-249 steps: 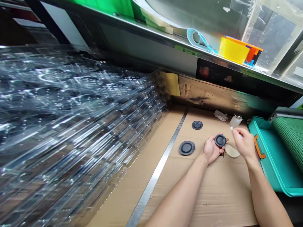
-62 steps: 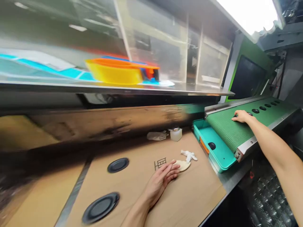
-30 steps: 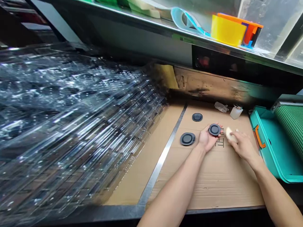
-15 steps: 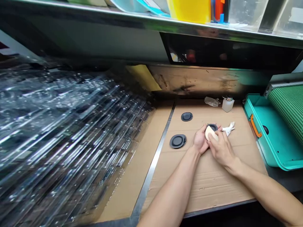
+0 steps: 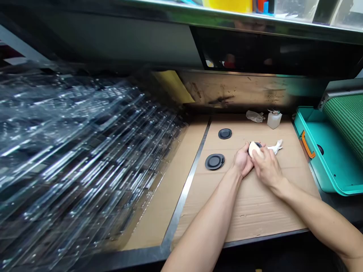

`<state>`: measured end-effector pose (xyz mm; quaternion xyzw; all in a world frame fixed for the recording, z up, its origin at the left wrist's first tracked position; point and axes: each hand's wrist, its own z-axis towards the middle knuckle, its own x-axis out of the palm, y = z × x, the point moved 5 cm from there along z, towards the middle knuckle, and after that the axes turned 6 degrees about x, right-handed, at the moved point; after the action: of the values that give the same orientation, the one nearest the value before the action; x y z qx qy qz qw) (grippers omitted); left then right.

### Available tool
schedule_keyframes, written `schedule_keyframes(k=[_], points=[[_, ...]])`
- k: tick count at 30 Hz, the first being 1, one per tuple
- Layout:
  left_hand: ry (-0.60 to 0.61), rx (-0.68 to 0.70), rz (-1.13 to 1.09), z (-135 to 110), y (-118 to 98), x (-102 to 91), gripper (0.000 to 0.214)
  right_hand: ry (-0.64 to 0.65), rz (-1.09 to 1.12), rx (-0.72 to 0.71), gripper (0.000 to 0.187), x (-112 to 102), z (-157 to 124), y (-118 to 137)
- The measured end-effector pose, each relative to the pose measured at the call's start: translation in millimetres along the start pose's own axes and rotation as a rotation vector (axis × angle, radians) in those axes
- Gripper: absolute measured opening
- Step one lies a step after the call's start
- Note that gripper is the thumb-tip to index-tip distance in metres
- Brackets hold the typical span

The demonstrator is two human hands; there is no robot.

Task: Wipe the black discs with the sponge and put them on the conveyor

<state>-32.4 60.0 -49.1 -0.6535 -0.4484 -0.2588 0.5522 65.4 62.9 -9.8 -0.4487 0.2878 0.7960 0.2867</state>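
Fingers of the right hand (image 5: 267, 169) are pressing together over a cream pad (image 5: 254, 149), bearing it down onto a dark round disc (image 5: 258, 143), of which only a sliver of rim is showing. Left hand (image 5: 243, 160) is cradling that disc from below, its fingers appearing to curl around the edge, though the pad and right hand are partly hiding them. Both hands are working toward the back right of a cardboard sheet (image 5: 255, 215) lying on the worktop (image 5: 195, 254). Good work here probably means keeping the disc level in the left palm and spreading pressure evenly through the pad. Two spare discs (image 5: 225, 133) (image 5: 214, 161) are sitting to the left, a white cloth scrap (image 5: 276, 147) is lying just right of the hands, and a small plastic bottle (image 5: 273, 120) is standing near the back edge. No brand, label or writing is reading clearly, even on the bottle.
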Motion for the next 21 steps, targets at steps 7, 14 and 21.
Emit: schedule_keyframes(k=[7, 14, 21], points=[[0.017, -0.003, 0.024, 2, 1, -1.2, 0.046, 0.028, -0.023, 0.026, 0.039, -1, -2, 1], [-0.010, -0.009, 0.046, 0, 0, -0.4, 0.046, 0.031, -0.001, 0.007, 0.037, 2, -1, 0], [-0.013, 0.024, 0.052, -1, -5, 0.2, 0.048, -0.153, 0.188, 0.206, 0.036, -16, 15, -51]])
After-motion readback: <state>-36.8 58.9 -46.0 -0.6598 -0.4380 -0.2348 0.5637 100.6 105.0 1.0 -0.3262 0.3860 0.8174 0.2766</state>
